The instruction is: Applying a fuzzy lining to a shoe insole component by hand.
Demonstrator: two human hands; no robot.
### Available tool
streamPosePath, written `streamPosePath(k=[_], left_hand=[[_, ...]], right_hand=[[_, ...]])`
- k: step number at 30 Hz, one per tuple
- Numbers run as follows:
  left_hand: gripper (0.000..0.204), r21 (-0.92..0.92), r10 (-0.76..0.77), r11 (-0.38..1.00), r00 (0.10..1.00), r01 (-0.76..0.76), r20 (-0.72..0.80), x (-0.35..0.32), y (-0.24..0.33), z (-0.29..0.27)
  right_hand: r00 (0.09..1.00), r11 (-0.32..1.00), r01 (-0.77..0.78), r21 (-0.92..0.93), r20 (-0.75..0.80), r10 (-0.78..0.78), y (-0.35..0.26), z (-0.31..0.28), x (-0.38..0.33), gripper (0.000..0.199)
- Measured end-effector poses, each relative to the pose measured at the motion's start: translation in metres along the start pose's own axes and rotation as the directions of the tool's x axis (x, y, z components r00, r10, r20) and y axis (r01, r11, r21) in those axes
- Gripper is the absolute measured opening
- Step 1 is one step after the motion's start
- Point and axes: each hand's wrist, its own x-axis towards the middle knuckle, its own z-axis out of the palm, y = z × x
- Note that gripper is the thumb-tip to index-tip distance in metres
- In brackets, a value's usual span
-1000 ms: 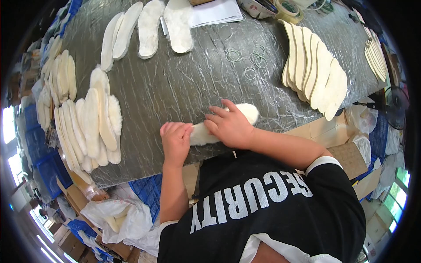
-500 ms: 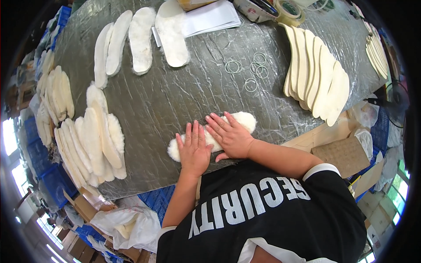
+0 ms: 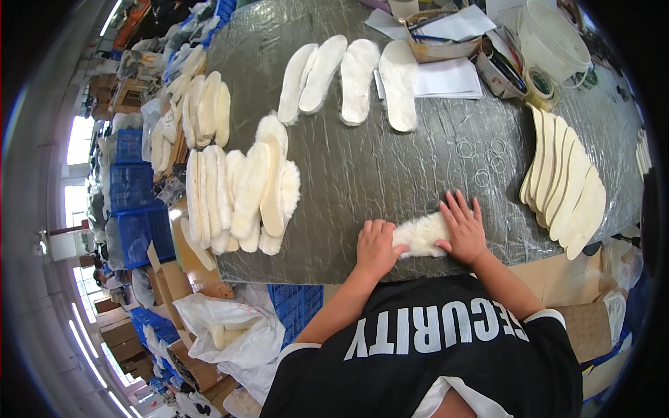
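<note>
A fluffy white fleece insole (image 3: 420,235) lies crosswise at the table's near edge, in front of my body. My left hand (image 3: 377,248) is closed round its left end, fingers bent over and the thumb on the fleece. At the other end, my right hand (image 3: 465,228) lies with fingers stretched and spread, its thumb on the pile. Both ends of the insole are covered by the hands. Several pale elastic bands (image 3: 481,161) rest on the table beyond my right hand.
Fleece insoles (image 3: 251,202) are stacked at left, and more white insoles (image 3: 359,80) lie at the back. Cream insoles (image 3: 566,184) fan out at right. Behind stand a box (image 3: 446,47), a clear bucket (image 3: 550,42) and tape rolls (image 3: 540,85). A white plastic bag (image 3: 230,320) sits below left.
The view has turned left, so the table appears farther right. My hands have moved apart from the insole's middle to its two ends, and the left fingers have curled round it.
</note>
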Motion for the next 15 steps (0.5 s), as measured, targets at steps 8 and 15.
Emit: streamPosePath(k=[8, 15], left_hand=[[0.022, -0.310, 0.013, 0.951, 0.999, 0.004, 0.053, -0.019, -0.039, -0.097], [0.021, 0.270, -0.149, 0.888, 0.787, 0.373, -0.599, -0.048, -0.180, -0.224]], right_hand=[[0.903, 0.945, -0.071, 0.320, -0.381, 0.197, 0.027, 0.000, -0.012, 0.052], [0.895, 0.935, -0.100, 0.341, -0.379, 0.234, 0.022, 0.002, -0.006, 0.035]])
